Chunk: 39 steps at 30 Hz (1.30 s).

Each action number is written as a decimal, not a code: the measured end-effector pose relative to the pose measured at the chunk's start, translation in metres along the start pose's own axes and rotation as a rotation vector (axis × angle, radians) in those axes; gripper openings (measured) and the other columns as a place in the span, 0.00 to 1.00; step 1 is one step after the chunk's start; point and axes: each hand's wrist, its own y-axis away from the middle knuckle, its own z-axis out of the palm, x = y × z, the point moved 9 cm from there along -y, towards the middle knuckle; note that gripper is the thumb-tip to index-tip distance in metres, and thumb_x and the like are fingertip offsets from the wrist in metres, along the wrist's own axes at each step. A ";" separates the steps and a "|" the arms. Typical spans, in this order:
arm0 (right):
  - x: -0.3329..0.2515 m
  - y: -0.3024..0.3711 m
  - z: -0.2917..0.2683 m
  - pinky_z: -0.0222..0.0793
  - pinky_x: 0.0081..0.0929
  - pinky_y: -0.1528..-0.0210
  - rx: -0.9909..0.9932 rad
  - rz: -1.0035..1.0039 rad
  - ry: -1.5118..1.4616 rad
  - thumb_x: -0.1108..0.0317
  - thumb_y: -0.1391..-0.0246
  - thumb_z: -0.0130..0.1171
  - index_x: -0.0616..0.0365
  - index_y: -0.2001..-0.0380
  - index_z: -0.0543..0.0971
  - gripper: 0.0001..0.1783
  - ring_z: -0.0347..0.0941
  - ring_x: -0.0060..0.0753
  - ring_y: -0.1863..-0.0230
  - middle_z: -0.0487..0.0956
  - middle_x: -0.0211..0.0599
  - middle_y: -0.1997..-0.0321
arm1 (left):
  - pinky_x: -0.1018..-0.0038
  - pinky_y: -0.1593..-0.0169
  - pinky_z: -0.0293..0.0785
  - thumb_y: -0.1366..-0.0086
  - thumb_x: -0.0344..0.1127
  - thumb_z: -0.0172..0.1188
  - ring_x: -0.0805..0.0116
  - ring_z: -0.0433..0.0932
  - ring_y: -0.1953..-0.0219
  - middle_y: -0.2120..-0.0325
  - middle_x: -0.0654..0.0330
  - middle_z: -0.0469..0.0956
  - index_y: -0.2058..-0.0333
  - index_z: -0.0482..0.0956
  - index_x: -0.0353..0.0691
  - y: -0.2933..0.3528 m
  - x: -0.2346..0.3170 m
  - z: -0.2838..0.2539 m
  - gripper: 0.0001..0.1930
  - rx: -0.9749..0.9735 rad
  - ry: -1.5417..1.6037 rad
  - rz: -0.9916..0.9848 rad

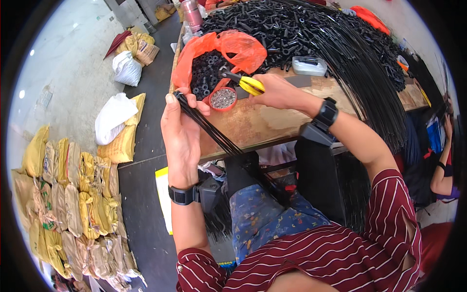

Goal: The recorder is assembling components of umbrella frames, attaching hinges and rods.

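My left hand [181, 126] is closed around one end of a bundle of thin black cables [214, 132], which trails over the table edge to my lap. In my right hand [281, 92] is a pair of pliers with yellow handles [252, 85]. The metal jaws point left, above a small round red tub [228, 109] of tiny metal pieces [223, 97]. Behind the tub, an orange-red plastic bag [187, 54] lies open with small black round parts [208, 73] inside. The cable tips at my left fingers are too small to make out.
A big heap of black parts [262, 29] covers the far side of the wooden table [272, 120]. Long black cables [374, 97] hang over its right edge. A clear plastic box [310, 66] and a pink bottle [192, 15] stand on it. Stacked sacks [73, 204] line the left floor.
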 end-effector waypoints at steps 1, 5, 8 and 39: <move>-0.005 -0.010 0.006 0.70 0.43 0.62 0.027 -0.023 0.005 0.65 0.55 0.59 0.63 0.65 0.77 0.14 0.76 0.54 0.64 0.79 0.52 0.70 | 0.75 0.68 0.66 0.31 0.48 0.50 0.71 0.70 0.74 0.73 0.62 0.70 0.56 0.71 0.34 -0.001 -0.001 -0.003 0.20 -0.024 0.006 -0.015; -0.025 -0.045 0.037 0.71 0.44 0.62 0.052 -0.156 0.133 0.69 0.58 0.61 0.61 0.64 0.79 0.15 0.77 0.51 0.64 0.80 0.51 0.69 | 0.76 0.69 0.65 0.32 0.48 0.52 0.73 0.68 0.75 0.74 0.63 0.71 0.57 0.72 0.36 0.001 -0.002 -0.013 0.19 -0.020 0.042 -0.039; -0.019 -0.062 0.060 0.72 0.43 0.63 -0.021 -0.165 0.257 0.71 0.61 0.60 0.59 0.64 0.79 0.16 0.78 0.51 0.65 0.80 0.51 0.70 | 0.77 0.70 0.64 0.31 0.47 0.51 0.74 0.68 0.76 0.74 0.63 0.71 0.57 0.72 0.36 0.001 -0.002 -0.010 0.18 -0.019 0.060 -0.029; -0.031 -0.024 0.015 0.71 0.17 0.67 0.032 0.222 -1.280 0.68 0.48 0.64 0.55 0.66 0.76 0.08 0.74 0.19 0.71 0.77 0.26 0.71 | 0.76 0.70 0.67 0.29 0.45 0.48 0.75 0.71 0.75 0.70 0.63 0.73 0.54 0.73 0.35 -0.028 -0.034 0.016 0.18 -0.040 -0.055 -0.057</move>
